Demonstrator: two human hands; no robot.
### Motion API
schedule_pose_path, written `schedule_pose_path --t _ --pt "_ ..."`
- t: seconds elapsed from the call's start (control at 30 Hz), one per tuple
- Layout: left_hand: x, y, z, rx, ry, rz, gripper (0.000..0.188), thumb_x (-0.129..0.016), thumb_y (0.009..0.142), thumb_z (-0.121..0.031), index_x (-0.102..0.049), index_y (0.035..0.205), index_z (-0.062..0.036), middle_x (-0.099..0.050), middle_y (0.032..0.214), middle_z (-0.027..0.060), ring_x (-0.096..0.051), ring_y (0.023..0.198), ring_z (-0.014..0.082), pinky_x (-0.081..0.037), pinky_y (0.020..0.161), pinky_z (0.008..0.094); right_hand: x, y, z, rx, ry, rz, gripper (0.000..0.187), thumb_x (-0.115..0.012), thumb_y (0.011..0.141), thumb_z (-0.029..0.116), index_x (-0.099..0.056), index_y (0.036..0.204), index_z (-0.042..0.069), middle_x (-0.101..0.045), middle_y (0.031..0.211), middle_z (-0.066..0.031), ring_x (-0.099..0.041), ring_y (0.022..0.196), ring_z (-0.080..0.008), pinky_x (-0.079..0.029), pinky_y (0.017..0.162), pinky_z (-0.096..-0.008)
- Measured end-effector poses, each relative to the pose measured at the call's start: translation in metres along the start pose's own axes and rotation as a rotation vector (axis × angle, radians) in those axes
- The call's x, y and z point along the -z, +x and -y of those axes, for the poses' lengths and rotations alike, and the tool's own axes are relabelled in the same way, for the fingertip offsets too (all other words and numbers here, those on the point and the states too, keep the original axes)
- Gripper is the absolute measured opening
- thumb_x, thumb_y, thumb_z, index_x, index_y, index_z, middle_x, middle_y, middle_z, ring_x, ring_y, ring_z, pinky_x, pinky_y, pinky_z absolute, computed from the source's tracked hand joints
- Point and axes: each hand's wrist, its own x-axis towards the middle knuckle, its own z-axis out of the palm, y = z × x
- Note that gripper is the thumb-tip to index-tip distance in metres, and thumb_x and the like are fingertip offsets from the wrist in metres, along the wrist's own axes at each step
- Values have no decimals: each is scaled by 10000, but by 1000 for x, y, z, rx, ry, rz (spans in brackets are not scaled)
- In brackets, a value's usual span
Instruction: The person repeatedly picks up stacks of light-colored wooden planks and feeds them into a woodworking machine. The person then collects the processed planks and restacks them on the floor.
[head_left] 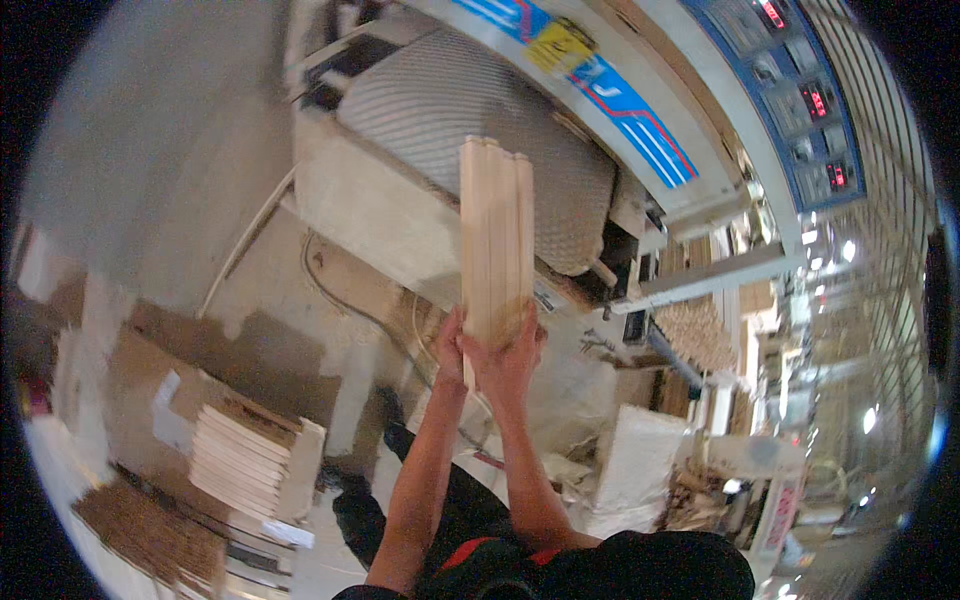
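A bundle of several pale wooden slats [495, 235] stands upright in front of me, held at its lower end by both hands. My left hand [450, 350] grips the bundle's lower left edge. My right hand [512, 362] wraps its bottom from the right and below. The slats rise in front of a grey ribbed conveyor belt [450, 110] on a large machine. Both forearms come up from the lower edge of the view.
The machine has a blue and white panel [620, 95] and a control board with red displays [815, 100] at upper right. A stack of pale slats [240, 450] lies at lower left on cardboard. A white sack [635, 465] and wood scraps sit at lower right.
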Motion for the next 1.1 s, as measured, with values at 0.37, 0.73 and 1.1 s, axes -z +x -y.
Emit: schedule_pose_path --t 0.37,0.73,1.1 --pt "-42 159 46 138 214 -274 846 -351 878 -692 -361 1391 -20 -444 1360 148 -414 1250 321 -385 1022 465 -10 218 11 -595 -53 -37 1130 -746 594 599 -317 1376 -94 -400 1291 -359 -428 1200 -490 -383 936 -610" --pt "-6 273 38 46 73 -289 758 -363 920 -637 -360 1390 -42 -458 1337 166 -479 1179 340 -404 1000 457 -68 311 -4 -505 -222 -110 1203 -733 558 691 -320 1381 -83 -410 1318 -326 -433 1193 -485 -398 934 -600" --pt "24 129 -7 -131 12 -324 683 -463 889 -638 -428 1292 -87 -507 1179 169 -513 1073 313 -417 950 459 -113 386 -26 -560 -415 -75 1279 -654 553 783 -232 1409 -68 -299 1378 -331 -322 1249 -497 -276 987 -645"
